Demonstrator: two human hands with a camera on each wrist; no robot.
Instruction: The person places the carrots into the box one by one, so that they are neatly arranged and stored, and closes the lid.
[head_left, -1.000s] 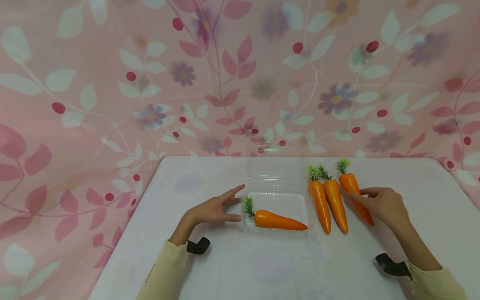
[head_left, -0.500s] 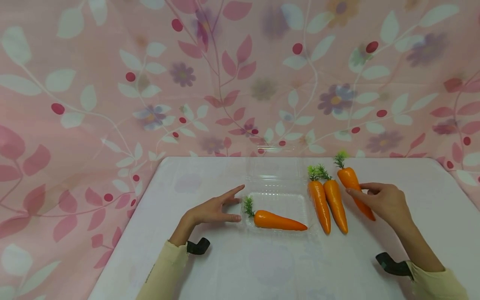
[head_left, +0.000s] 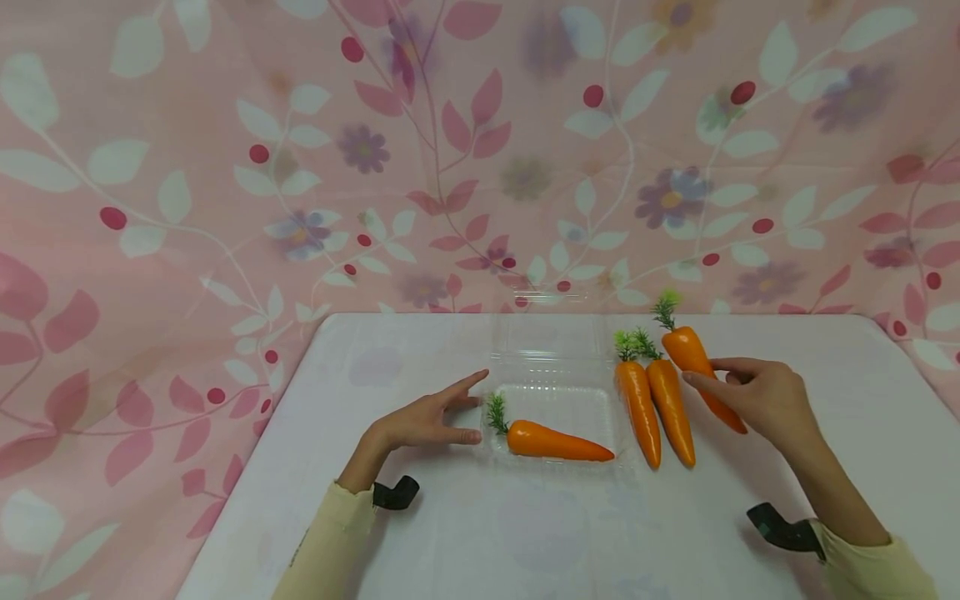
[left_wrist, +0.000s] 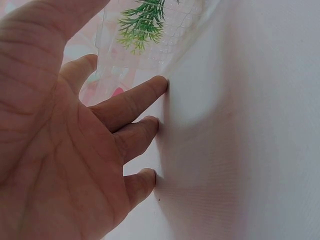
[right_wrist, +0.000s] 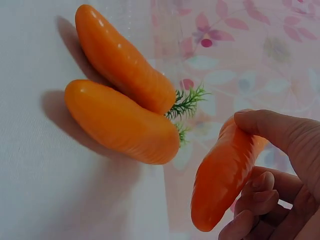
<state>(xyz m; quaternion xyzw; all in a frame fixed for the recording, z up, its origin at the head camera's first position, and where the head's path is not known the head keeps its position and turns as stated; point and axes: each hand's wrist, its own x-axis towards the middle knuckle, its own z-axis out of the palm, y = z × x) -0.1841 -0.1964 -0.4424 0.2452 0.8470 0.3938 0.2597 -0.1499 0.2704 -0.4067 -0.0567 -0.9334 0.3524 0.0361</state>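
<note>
My right hand [head_left: 768,404] pinches an orange toy carrot [right_wrist: 225,172] between thumb and fingers; its green top points away from me. In the right wrist view this carrot is up off the table, its tip toward the camera. Just left of it, two more carrots [head_left: 636,412] [head_left: 671,408] lie side by side on the table. My left hand [head_left: 423,417] rests with spread fingers at the left edge of a clear plastic box [head_left: 570,400], fingertips down on the table in the left wrist view. Inside the box, one carrot [head_left: 558,442] lies sideways, green top [left_wrist: 142,25] to the left.
The box's clear lid [head_left: 551,333] lies folded open toward the back. A white cloth covers the table [head_left: 525,533], and a pink floral curtain [head_left: 480,150] hangs behind its far edge. Black camera mounts [head_left: 783,529] sit at both wrists.
My right hand has lifted the rightmost carrot off the table and moved it slightly back and to the left. The left hand and the other carrots stay where they were.
</note>
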